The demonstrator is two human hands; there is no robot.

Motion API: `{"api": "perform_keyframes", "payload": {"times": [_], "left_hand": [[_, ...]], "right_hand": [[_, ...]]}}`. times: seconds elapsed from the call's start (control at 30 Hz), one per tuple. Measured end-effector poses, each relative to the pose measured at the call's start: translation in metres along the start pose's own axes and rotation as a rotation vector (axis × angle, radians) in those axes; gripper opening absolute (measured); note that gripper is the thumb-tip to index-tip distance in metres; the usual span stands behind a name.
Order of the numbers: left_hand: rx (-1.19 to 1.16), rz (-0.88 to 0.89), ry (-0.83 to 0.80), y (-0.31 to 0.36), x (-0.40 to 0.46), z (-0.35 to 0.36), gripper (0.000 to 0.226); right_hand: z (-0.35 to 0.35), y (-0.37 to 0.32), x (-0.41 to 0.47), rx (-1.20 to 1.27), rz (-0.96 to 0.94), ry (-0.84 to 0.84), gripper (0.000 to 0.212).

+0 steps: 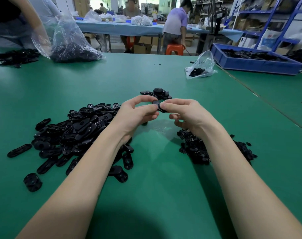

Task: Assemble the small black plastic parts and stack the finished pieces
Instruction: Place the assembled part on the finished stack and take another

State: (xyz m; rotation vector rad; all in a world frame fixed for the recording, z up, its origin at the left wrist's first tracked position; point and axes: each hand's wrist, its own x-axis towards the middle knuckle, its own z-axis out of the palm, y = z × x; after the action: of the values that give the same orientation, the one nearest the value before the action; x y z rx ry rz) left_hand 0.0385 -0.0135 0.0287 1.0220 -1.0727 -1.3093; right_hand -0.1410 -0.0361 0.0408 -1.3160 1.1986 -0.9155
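I'm mid-assembly: my left hand (138,112) and right hand (183,112) both pinch one black part (158,106) between fingertips, held just this side of the small finished pile (159,94). Whether it's fully snapped together, I can't tell. Next I'd press firmly, then set it on that pile.

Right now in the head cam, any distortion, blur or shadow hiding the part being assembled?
Head view: wide-angle bending curves the green table edges and stretches the forearms. The black part pinched between left hand and right hand is fairly sharp, but black-on-black hides detail. Soft shadows lie under the hands. The big plastic bag shows glare; background people look soft.
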Motion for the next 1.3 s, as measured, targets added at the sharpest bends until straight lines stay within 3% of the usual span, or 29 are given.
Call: {"api": "perform_keyframes", "payload": {"times": [0.33, 0.5, 0.7, 1.3], "left_hand": [[0.043, -0.043, 0.059, -0.007, 0.002, -0.004, 0.018], [0.043, -0.028, 0.061, -0.008, 0.002, -0.004, 0.017], [0.185, 0.016, 0.057, -0.01, -0.001, -0.003, 0.014], [0.485, 0.12, 0.264, -0.022, 0.004, 0.005, 0.014]], "right_hand": [[0.002, 0.0, 0.002, -0.243, -0.037, 0.085, 0.008], [0.004, 0.005, 0.004, -0.243, -0.114, 0.079, 0.009], [0.002, 0.007, 0.005, -0.362, -0.193, 0.087, 0.008], [0.014, 0.018, 0.013, -0.479, -0.311, 0.222, 0.014]]}}
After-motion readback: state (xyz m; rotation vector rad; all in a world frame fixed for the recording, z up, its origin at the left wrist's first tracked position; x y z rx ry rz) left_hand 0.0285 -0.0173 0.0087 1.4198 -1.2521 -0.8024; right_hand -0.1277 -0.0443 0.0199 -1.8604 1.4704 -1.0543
